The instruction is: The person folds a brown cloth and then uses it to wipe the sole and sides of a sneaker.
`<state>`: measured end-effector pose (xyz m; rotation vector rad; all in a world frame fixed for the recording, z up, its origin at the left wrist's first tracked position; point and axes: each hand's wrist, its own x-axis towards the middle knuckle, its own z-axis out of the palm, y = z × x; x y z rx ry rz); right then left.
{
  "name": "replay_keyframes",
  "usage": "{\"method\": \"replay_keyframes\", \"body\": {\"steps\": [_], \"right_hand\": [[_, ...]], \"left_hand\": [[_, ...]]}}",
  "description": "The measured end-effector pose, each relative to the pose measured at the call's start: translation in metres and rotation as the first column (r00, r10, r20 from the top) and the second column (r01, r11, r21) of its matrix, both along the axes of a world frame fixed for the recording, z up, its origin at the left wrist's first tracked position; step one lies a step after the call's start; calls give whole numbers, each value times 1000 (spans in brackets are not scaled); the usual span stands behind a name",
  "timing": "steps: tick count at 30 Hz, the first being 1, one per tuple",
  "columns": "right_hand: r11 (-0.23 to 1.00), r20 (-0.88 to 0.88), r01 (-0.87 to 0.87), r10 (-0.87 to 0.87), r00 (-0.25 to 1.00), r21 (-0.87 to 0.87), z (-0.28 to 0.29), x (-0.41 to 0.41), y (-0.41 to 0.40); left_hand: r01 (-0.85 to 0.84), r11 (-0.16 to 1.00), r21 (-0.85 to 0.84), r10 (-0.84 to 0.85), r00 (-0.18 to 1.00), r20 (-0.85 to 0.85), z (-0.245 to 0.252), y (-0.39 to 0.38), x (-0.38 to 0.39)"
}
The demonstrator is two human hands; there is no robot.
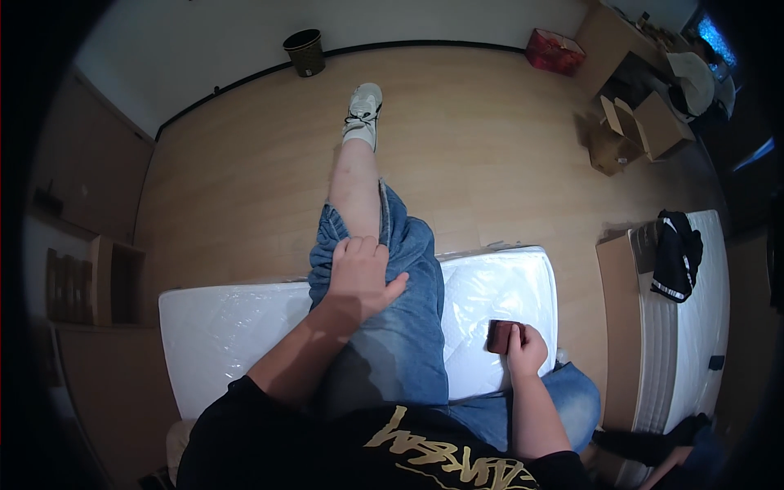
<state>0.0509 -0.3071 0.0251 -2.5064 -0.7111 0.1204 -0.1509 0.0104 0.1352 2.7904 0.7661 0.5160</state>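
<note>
My left hand (361, 269) lies over the knee of my stretched-out leg, at the edge of the blue jeans (392, 349). Its thumb is spread from the fingers, and nothing shows in its grasp. The bare shin (355, 184) runs on to a white sneaker (365, 107) with dark laces. Farther right, my right hand (528, 352) grips a small reddish-brown case (501, 337), perhaps a wallet, by its right side. That hand is above the white, plastic-wrapped mattress (490, 282) I sit on. My other leg is bent beside it.
An open cardboard box (615, 144) and a red bag (554, 52) stand at the far right. A dark waste bin (305, 54) is by the wall. At right, a black garment (677, 257) lies on another wrapped mattress (701, 343). Part of another person's arm (667, 468) shows at lower right.
</note>
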Motion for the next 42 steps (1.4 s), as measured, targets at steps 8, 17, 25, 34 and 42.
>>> {"method": "replay_keyframes", "body": {"steps": [8, 17, 25, 34, 42], "right_hand": [[999, -14, 14, -14, 1000, -34, 5, 2, -1], [998, 23, -7, 6, 1000, 55, 2, 0, 5], [999, 59, 20, -23, 998, 49, 6, -1, 2], [994, 86, 32, -41, 995, 103, 3, 0, -4], [997, 60, 29, -33, 998, 66, 2, -3, -10]], "left_hand": [[-277, 958, 68, 285, 920, -270, -4, -24, 10], [-172, 971, -166, 53, 831, -553, 42, -69, -2], [-390, 829, -402, 69, 783, -618, -4, 79, 59], [-355, 923, -149, 48, 490, -871, -61, 118, 135], [9, 968, -252, -213, 565, -797, -87, 6, 146]]}}
